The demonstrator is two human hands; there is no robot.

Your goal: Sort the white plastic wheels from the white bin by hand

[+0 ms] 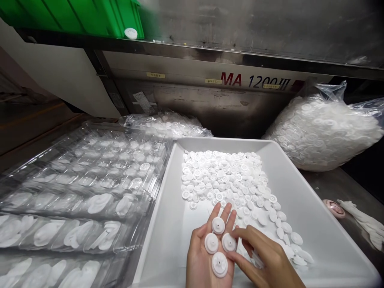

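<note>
My left hand (204, 260) lies palm up over a white tray (303, 212), with several white plastic discs (218, 225) resting on the palm and fingers. Each disc has a small central hole and a raised hub. My right hand (264, 254) reaches in from the lower right, its fingertips at the edge of the disc nearest them. I cannot tell whether those fingers grip it. A heap of similar discs (222, 176) covers the tray's far half and trails toward the near right corner, just beyond my hands.
Stacked clear blister trays (90, 176) with white moulded parts lie left of the tray. Bulging plastic bags of discs (321, 132) sit behind it. A steel machine panel marked MA 1200III, a green crate, a white glove and a pink object surround the area.
</note>
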